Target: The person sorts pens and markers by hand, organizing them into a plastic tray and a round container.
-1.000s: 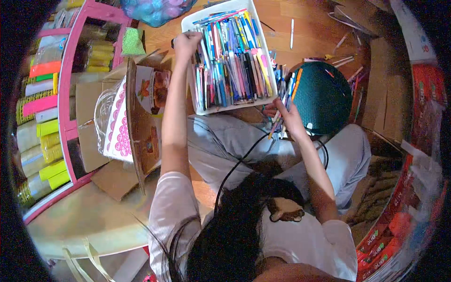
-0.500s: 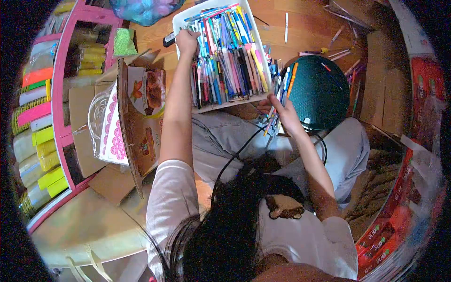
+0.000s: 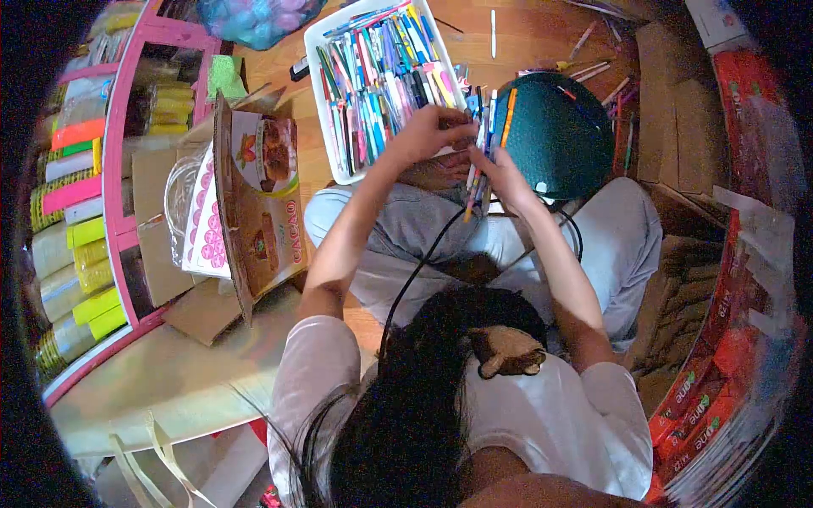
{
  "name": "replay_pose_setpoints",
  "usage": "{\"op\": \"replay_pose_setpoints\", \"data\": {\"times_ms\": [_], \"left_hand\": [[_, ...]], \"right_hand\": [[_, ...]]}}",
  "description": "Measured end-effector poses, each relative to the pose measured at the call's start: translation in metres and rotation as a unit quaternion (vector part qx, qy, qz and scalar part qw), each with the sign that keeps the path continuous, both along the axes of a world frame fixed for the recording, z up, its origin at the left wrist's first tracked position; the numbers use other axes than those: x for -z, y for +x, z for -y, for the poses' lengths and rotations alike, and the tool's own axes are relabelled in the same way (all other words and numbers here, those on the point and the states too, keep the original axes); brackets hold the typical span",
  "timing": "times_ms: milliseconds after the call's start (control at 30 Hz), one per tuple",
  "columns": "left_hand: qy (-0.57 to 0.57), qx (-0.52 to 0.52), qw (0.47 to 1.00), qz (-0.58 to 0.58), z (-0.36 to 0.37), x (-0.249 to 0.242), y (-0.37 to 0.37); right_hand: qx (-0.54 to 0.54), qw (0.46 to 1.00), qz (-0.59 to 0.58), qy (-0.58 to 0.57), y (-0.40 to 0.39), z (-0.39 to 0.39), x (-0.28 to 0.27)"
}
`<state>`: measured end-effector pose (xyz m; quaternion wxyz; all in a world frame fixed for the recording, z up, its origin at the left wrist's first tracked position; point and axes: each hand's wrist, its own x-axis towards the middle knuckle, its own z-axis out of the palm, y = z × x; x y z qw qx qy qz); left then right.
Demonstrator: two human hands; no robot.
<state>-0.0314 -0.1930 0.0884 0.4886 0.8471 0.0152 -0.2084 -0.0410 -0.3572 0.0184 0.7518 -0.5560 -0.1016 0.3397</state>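
Note:
My right hand is closed around a bundle of pens, which stands nearly upright above my lap. An orange pen sticks up at the bundle's right side. My left hand is beside the bundle, its bent fingers reaching the bundle's left edge; what lies between the fingertips is too small to make out. Just beyond my left hand, a white bin holds many pens and markers in packed rows. My left hand covers part of the bin's near right corner.
A dark green round object sits by my right knee. Loose pens and a white pen lie on the wooden floor. At left are an open cardboard box and a pink shelf. A black cable crosses my lap.
My left hand has moved from the bin's far left side, rightward and nearer, to the pens in my right hand. The right hand has shifted slightly left, still holding the bundle.

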Motion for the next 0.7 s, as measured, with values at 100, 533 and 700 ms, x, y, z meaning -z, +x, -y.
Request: {"op": "replay_pose_setpoints", "data": {"times_ms": [100, 533, 700], "left_hand": [[-0.021, -0.063, 0.994, 0.086, -0.007, 0.02, 0.0], [0.313, -0.324, 0.867, 0.214, -0.22, 0.059, 0.089], [0.346, -0.362, 0.837, 0.221, -0.217, 0.091, 0.097]], "right_hand": [[0.026, 0.999, 0.009, -0.044, 0.003, 0.0, 0.005], [0.081, 0.98, -0.181, 0.004, 0.013, -0.005, 0.008], [0.083, 0.984, -0.154, -0.017, 0.017, -0.004, 0.018]]}}
